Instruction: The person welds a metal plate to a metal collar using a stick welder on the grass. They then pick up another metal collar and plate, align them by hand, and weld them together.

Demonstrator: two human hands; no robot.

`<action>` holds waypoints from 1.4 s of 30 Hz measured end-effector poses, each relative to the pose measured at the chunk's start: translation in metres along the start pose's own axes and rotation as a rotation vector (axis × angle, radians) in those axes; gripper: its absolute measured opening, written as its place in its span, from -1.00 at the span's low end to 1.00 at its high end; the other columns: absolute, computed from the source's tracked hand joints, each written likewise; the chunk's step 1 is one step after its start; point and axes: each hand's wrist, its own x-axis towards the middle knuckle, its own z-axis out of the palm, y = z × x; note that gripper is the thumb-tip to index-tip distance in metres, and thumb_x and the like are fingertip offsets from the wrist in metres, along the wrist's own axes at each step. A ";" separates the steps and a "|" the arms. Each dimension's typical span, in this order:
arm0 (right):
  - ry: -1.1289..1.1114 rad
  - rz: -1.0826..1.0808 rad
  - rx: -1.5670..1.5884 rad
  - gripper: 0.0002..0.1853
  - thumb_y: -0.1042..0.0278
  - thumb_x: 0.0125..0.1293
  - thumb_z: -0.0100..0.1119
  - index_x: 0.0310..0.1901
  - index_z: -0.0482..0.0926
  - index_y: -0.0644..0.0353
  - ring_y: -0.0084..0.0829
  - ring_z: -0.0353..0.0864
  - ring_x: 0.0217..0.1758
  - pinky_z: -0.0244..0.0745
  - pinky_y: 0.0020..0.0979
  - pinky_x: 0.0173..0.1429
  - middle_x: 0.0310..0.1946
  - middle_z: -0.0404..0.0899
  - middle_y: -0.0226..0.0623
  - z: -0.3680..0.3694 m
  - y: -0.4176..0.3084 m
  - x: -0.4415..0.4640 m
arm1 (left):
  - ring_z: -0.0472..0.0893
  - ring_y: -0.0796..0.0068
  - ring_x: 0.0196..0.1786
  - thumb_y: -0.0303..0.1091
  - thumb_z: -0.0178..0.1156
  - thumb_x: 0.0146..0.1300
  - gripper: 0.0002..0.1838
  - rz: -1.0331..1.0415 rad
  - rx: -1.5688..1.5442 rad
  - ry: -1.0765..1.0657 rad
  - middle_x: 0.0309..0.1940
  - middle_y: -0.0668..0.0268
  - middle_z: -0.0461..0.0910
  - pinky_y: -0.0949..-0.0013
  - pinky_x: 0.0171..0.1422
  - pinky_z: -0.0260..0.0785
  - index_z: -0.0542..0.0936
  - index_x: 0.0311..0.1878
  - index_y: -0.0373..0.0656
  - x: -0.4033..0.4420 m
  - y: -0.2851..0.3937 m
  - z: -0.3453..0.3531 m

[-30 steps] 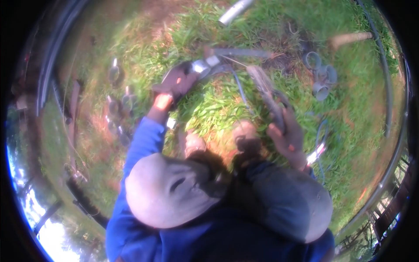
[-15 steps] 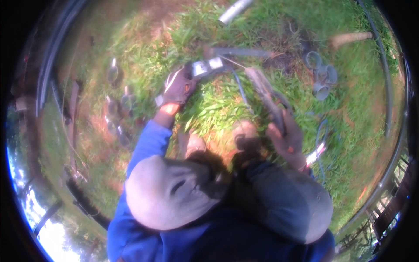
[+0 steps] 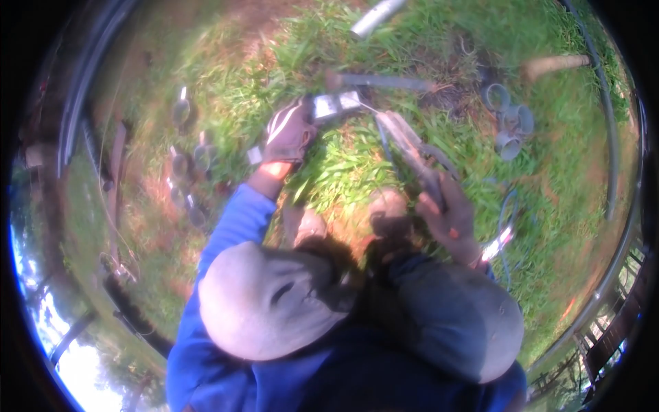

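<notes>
My left hand (image 3: 288,132), in a dark glove with pale stripes, is closed around a short length of shiny rectangular metal tube (image 3: 336,104) above the grass. The tube's other end (image 3: 255,155) pokes out near the wrist. In my bare right hand (image 3: 450,214) is a long, worn electrode holder (image 3: 405,139), its front angled up and left. From its front a thin rod (image 3: 368,107) reaches the tube's right end; blur hides whether they touch. A hammer-like bar (image 3: 384,82) lies just beyond the tube.
Several cup-shaped metal pieces (image 3: 181,110) lie at left. Pipe rings (image 3: 509,145) are clustered at right. A pale tube (image 3: 376,18) and a wooden handle (image 3: 559,64) lie farther off. Blue cable (image 3: 508,206) runs beside my right hand. Long pipes (image 3: 81,82) line the left edge.
The electrode holder's front has moved left, closer to the metal tube, and the rod's tip sits lower at the tube's right end. My left hand keeps its grip; the view has shifted slightly.
</notes>
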 end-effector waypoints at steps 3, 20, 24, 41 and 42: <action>-0.015 0.004 -0.007 -0.34 0.36 0.46 0.68 0.55 0.68 0.20 0.22 0.91 0.06 0.80 -0.01 0.15 0.06 0.83 0.14 -0.001 0.000 0.001 | 0.86 -0.22 -0.05 -0.15 0.60 0.52 -0.41 0.035 -0.002 0.045 -0.07 0.02 0.89 -0.15 0.05 0.70 0.70 0.53 -0.01 0.000 -0.002 0.004; -0.006 -0.053 0.006 -0.35 0.39 0.46 0.67 0.55 0.68 0.16 0.19 0.89 -0.01 0.78 -0.02 0.10 0.01 0.82 0.11 0.001 -0.002 0.001 | 0.80 -0.07 -0.24 -0.13 0.52 0.58 -0.62 -0.064 -0.036 -0.032 -0.22 0.03 0.86 -0.06 -0.04 0.65 0.79 0.30 -0.12 0.002 0.011 -0.008; -0.014 -0.030 -0.007 -0.35 0.40 0.47 0.66 0.55 0.68 0.16 0.19 0.89 -0.02 0.78 -0.02 0.10 0.00 0.81 0.11 0.001 0.000 0.002 | 0.81 -0.07 -0.23 -0.17 0.51 0.56 -0.63 -0.067 -0.071 -0.013 -0.21 0.02 0.87 -0.04 -0.02 0.67 0.80 0.29 -0.13 0.002 0.008 -0.003; 0.027 -0.051 0.000 -0.34 0.39 0.44 0.71 0.53 0.69 0.24 0.13 0.91 -0.03 0.80 -0.05 0.07 0.00 0.81 0.11 0.004 0.005 0.002 | 0.86 0.00 -0.17 -0.14 0.17 0.73 -0.68 -0.073 -0.026 -0.044 0.11 -0.05 0.87 -0.03 0.10 0.73 0.82 0.12 -0.13 0.002 0.018 -0.011; 0.021 -0.049 -0.017 -0.34 0.38 0.44 0.71 0.53 0.69 0.23 0.15 0.91 -0.03 0.80 -0.04 0.07 0.00 0.81 0.11 0.005 0.004 0.002 | 0.88 0.06 -0.15 -0.07 0.08 0.86 -0.57 -0.089 0.005 -0.057 0.27 -0.08 0.87 -0.02 0.16 0.75 0.82 0.00 -0.13 0.002 0.024 -0.015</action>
